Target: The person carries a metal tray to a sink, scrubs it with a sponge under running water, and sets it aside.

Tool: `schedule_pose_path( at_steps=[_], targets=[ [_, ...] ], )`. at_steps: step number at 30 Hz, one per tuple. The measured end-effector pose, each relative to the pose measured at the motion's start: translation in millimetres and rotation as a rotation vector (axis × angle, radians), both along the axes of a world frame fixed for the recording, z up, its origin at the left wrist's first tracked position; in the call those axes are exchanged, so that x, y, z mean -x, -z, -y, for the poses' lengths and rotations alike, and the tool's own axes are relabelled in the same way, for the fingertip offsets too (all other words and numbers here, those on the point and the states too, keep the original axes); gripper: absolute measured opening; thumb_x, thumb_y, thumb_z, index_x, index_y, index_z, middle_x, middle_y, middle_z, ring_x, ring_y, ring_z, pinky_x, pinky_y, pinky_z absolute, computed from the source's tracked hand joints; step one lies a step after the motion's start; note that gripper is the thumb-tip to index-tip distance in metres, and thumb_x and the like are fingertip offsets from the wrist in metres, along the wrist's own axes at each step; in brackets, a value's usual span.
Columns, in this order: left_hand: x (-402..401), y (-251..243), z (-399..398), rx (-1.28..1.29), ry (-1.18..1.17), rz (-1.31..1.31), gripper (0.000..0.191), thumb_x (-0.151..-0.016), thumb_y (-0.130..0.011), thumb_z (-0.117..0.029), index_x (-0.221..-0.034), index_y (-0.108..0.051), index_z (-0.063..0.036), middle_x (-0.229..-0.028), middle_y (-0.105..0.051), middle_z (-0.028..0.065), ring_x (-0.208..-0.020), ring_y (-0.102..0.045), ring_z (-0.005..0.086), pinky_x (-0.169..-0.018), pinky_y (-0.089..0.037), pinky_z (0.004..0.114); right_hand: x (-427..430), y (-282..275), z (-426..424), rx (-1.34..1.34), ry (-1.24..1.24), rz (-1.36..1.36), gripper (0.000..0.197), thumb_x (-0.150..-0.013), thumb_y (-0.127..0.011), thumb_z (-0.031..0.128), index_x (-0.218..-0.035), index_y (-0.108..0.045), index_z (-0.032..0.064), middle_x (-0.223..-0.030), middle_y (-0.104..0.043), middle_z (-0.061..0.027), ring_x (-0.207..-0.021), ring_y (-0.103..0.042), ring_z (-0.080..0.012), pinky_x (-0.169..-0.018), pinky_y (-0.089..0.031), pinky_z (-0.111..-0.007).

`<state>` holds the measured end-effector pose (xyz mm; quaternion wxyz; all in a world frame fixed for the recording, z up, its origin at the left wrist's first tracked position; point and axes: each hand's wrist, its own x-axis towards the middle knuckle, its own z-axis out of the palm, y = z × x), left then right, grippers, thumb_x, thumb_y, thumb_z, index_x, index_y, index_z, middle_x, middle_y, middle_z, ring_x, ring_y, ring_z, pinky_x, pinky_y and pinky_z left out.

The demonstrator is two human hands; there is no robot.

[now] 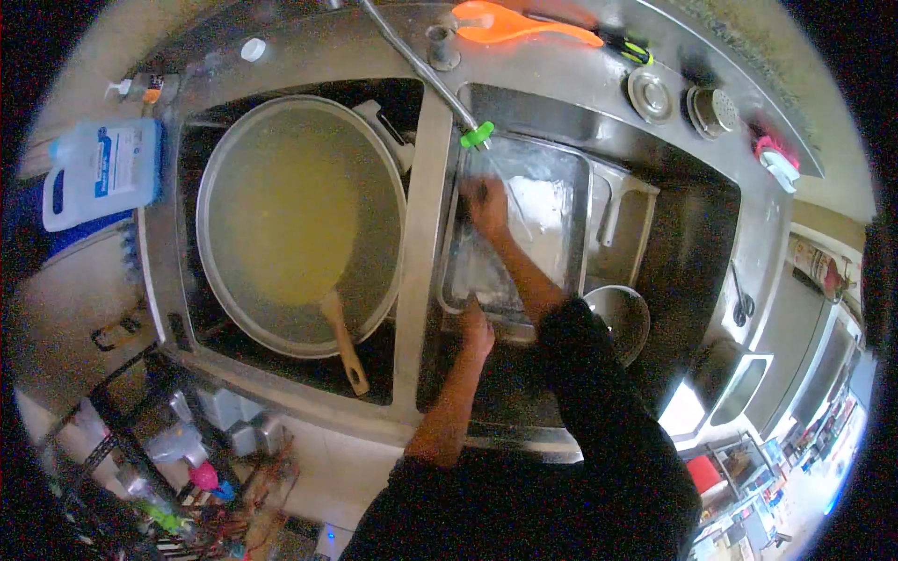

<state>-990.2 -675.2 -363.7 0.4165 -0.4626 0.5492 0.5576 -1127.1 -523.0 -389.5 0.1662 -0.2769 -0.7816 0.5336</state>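
A rectangular metal tray (519, 270) lies in the right basin of a stainless steel double sink, under a faucet (477, 134) with a green fitting, from which a thin stream of water falls. My right hand (487, 203) is bent over the tray's left part, fingers curled; whether it holds something is too blurred to tell. At the tray's near left edge is my left hand (478, 329), its thumb up against the rim and its other fingers hidden. Another metal pan (642, 210) with a handle and a round glass-like lid or bowl (617, 315) sit to the right of the tray.
A large round pan (302, 210) of cloudy yellowish liquid fills the left basin, a wooden utensil (347, 347) leaning in it. A plastic jug (105, 172) stands far left. Along the back ledge lie an orange spoon rest (519, 26), drain strainers (714, 112) and a brush (777, 165).
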Motion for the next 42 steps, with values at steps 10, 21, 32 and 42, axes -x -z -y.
schedule_pose_path(
  at_steps=[10,21,32,42],
  targets=[
    [-1,-5,2,-0.034,-0.087,0.042,0.06,-0.093,-0.038,-0.041,-0.143,-0.021,-0.0116,-0.149,-0.019,0.0053,-0.133,-0.022,0.0239,-0.11,-0.012,0.041,60,35,-14,-0.409,0.148,-0.028,0.014,-0.088,-0.048,0.011,-0.095,-0.054,-0.0004,-0.089,-0.057,-0.0216,-0.085,-0.054,-0.0393,-0.078,-0.043,-0.046],
    [-6,8,9,-0.041,-0.044,0.092,0.055,-0.095,-0.034,-0.04,-0.144,-0.021,-0.0189,-0.148,-0.021,0.0011,-0.122,-0.03,0.0153,-0.104,-0.022,0.032,61,10,-39,-0.301,0.084,-0.063,0.013,-0.086,-0.047,0.009,-0.095,-0.05,0.0,-0.087,-0.054,-0.0184,-0.077,-0.053,-0.0358,-0.07,-0.044,-0.046],
    [12,4,-13,-0.372,-0.545,-0.121,0.069,-0.087,-0.039,-0.061,-0.135,-0.035,-0.0112,-0.136,-0.04,0.0085,-0.126,-0.036,0.0296,-0.105,-0.029,0.048,-161,-27,-15,-0.016,-0.998,-0.016,0.03,-0.079,-0.06,0.009,-0.108,-0.056,0.0042,-0.119,-0.051,-0.0147,-0.116,-0.045,-0.0345,-0.098,-0.035,-0.043],
    [16,2,-18,-0.778,-0.586,-0.23,0.066,-0.087,-0.042,-0.057,-0.134,-0.038,-0.0102,-0.135,-0.043,0.0095,-0.123,-0.04,0.0301,-0.103,-0.032,0.048,-120,-5,39,-0.219,-0.339,0.203,0.044,-0.09,-0.046,0.015,-0.13,-0.041,0.0006,-0.139,-0.03,-0.0257,-0.133,-0.026,-0.0378,-0.11,-0.018,-0.049]
  ],
)
